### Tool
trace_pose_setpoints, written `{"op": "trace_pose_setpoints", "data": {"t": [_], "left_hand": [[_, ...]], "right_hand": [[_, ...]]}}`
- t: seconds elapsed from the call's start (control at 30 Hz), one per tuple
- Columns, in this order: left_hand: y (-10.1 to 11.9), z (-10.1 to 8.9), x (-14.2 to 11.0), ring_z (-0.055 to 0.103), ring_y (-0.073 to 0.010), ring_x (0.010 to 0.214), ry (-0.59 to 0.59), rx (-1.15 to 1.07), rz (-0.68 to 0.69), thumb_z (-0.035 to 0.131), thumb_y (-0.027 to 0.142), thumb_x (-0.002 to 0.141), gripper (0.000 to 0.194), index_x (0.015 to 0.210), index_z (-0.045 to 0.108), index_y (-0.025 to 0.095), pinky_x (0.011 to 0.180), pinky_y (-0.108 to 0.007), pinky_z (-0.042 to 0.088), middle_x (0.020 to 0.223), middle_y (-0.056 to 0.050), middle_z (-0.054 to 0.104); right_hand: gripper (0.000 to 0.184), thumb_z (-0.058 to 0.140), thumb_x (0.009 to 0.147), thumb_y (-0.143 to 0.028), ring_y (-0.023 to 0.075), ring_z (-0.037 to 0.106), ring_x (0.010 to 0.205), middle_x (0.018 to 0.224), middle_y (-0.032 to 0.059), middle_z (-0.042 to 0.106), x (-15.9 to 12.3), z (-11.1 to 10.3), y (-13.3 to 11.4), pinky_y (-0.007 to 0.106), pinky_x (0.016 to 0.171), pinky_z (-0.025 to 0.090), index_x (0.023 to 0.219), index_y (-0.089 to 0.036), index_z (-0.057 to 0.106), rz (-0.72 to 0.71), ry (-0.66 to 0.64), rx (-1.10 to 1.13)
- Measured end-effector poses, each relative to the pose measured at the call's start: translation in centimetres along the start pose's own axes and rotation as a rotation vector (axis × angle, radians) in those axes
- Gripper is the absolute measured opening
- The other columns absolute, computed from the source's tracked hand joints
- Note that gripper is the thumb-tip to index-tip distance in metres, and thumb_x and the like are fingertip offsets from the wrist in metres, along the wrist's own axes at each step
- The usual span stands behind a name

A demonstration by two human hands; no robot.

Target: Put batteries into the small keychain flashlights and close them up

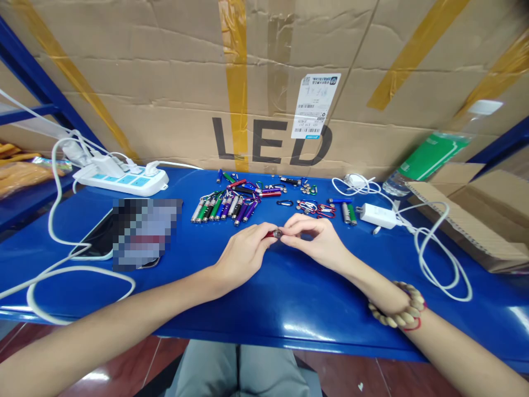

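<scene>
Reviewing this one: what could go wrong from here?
The red tube is small and held near its end by the left hand, with the right hand at that end, so it might slip. The small silver discs lie loose and could scatter if bumped. The white cable loops close to the left forearm and might snag.

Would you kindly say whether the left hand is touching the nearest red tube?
Touching: the head view shows the left hand gripping the red tube.

Bright; glare on blue tabletop [314, 300]; edges stretched.
</scene>
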State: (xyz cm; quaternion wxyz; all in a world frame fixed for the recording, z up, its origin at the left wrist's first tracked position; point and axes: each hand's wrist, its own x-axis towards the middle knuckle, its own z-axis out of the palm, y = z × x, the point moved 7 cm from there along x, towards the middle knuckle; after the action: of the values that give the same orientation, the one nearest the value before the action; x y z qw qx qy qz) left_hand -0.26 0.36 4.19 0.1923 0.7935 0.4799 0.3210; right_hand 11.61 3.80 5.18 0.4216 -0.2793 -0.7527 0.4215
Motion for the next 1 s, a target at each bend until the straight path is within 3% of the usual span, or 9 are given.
{"op": "trace_pose_setpoints", "data": {"t": [0.2,0.47,0.7,0.83,1.0], "left_hand": [[0.3,0.1,0.1,0.057,-0.0149,0.078,-0.039,0.033,0.036,0.034,0.015,0.090,0.020,0.092,0.053,0.018,0.069,-0.025,0.043,0.083,-0.002,0.062],[0.2,1.1,0.0,0.054,-0.0181,0.087,-0.175,0.046,0.064,0.030,0.018,0.091,0.022,0.101,0.050,0.019,0.080,-0.032,0.042,0.094,-0.005,0.060],[-0.1,1.6,-0.6,0.055,-0.0154,0.074,-0.244,-0.027,0.018,0.029,0.017,0.090,0.016,0.088,0.045,0.020,0.067,-0.026,0.043,0.080,-0.002,0.057],[-0.1,1.8,-0.9,0.058,-0.0156,0.073,-0.247,-0.058,-0.005,0.032,0.018,0.088,0.011,0.089,0.043,0.020,0.065,-0.025,0.043,0.081,-0.002,0.059],[0.4,1.5,-0.9,0.060,-0.0157,0.077,-0.178,-0.030,0.075,0.033,0.017,0.087,0.013,0.088,0.045,0.020,0.067,-0.025,0.045,0.088,-0.004,0.062]], "right_hand": [[0.009,0.070,0.070,-0.020,0.0091,0.051,0.058,0.072,0.0015,0.061,0.1,-0.3,-0.5,0.023,0.052,0.042,0.079,-0.018,0.070,-0.043,0.003,-0.053],[0.011,0.073,0.068,-0.025,0.0126,0.056,0.065,0.073,0.0024,0.061,0.0,-0.2,0.4,0.027,0.058,0.043,0.061,-0.018,0.068,-0.036,-0.034,-0.054],[0.015,0.070,0.071,-0.029,0.0118,0.055,0.065,0.073,0.0029,0.060,-0.3,0.2,0.4,0.026,0.057,0.043,0.062,-0.018,0.069,-0.038,-0.073,-0.050],[0.022,0.066,0.075,-0.033,0.0106,0.053,0.062,0.071,0.0031,0.059,-0.6,0.5,0.0,0.024,0.053,0.041,0.061,-0.017,0.068,-0.042,-0.085,-0.072],[0.029,0.067,0.073,-0.039,0.0096,0.050,0.057,0.066,0.0027,0.057,-0.7,0.6,-0.7,0.023,0.048,0.037,0.056,-0.015,0.065,-0.070,-0.058,-0.135]]}}
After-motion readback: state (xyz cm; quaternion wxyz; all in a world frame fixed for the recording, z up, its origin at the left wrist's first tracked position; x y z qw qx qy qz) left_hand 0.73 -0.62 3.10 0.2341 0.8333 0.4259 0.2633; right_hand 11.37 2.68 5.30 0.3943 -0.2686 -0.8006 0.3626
